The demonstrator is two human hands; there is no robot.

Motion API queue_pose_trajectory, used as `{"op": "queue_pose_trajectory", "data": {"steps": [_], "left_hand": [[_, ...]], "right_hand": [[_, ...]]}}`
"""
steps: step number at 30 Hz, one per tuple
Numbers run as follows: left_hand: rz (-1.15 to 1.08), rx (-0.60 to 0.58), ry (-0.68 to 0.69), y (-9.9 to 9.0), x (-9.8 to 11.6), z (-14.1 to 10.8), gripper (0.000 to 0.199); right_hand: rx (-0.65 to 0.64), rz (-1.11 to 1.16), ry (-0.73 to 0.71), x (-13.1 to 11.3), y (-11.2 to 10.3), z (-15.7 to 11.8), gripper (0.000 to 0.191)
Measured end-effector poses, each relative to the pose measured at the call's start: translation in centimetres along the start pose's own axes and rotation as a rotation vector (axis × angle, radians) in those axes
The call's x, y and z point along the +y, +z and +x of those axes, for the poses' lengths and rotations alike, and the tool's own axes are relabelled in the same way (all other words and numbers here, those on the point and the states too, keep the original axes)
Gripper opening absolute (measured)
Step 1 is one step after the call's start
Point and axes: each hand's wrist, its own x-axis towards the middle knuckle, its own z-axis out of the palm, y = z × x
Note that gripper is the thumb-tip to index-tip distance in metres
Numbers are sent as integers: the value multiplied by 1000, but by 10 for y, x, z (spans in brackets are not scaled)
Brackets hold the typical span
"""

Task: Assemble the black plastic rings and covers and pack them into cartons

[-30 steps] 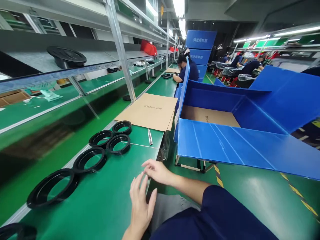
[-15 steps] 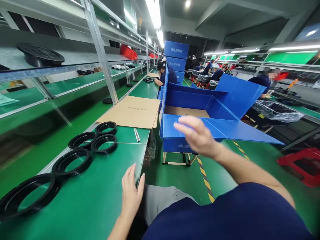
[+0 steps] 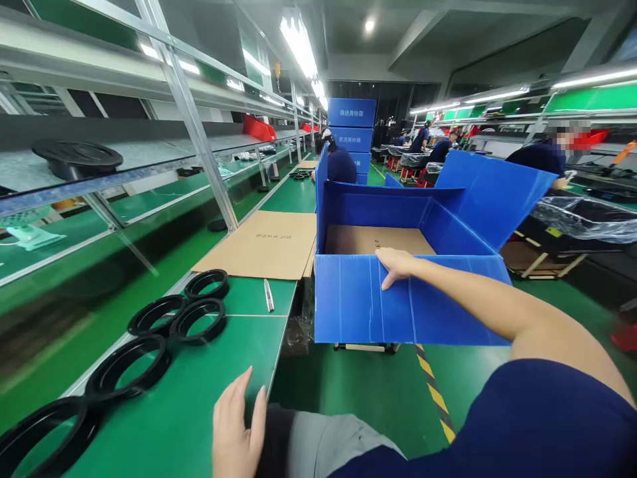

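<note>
My right hand point(image 3: 397, 265) is at the near top edge of a blue corrugated-plastic box point(image 3: 348, 302), thumb on the outside of the front flap and fingers over the edge, partly hidden. The box stands beside the table with its flaps spread and brown cardboard point(image 3: 348, 239) on its floor. Over the green table's edge, my left hand point(image 3: 236, 418) is open, fingers and thumb apart, holding nothing. Nearest to it on the table are several black rings point(image 3: 199, 321) in a row. A utility knife point(image 3: 269, 295) lies beside a flat cardboard sheet point(image 3: 263, 245).
A metal-framed shelf point(image 3: 189, 113) runs along the table's left side, bearing a black round part point(image 3: 77, 156) and a red bin point(image 3: 259, 127). Stacked blue boxes point(image 3: 352, 114) stand farther back. One person point(image 3: 341, 164) sits ahead at the table; others work to the right.
My right hand has come down from above the box onto its near edge. The front flap, sticking out to the right before, now hangs down. My left hand stays open, lower in view.
</note>
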Motion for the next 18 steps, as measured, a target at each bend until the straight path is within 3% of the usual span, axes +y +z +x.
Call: {"op": "queue_pose_trajectory", "data": {"steps": [3, 6, 9, 11, 13, 15, 18], "left_hand": [[-33, -28, 230, 22, 36, 58, 67], [-32, -145, 477, 64, 81, 133, 77], [43, -328, 540, 112, 111, 189, 100], [53, -438, 493, 136, 118, 206, 115], [30, -496, 442, 150, 118, 208, 118], [13, -494, 412, 155, 116, 204, 115], [26, -465, 393, 153, 115, 196, 112]], "right_hand": [[99, -11, -50, 2, 17, -3, 68], [148, -12, -95, 9, 30, -10, 67], [180, -16, -143, 13, 37, -17, 70], [182, -9, -182, 17, 35, -16, 70], [111, 43, -232, 22, 23, -4, 59], [-42, 129, -295, 26, 6, 23, 43], [-184, 139, -378, 15, -14, 86, 48]]}}
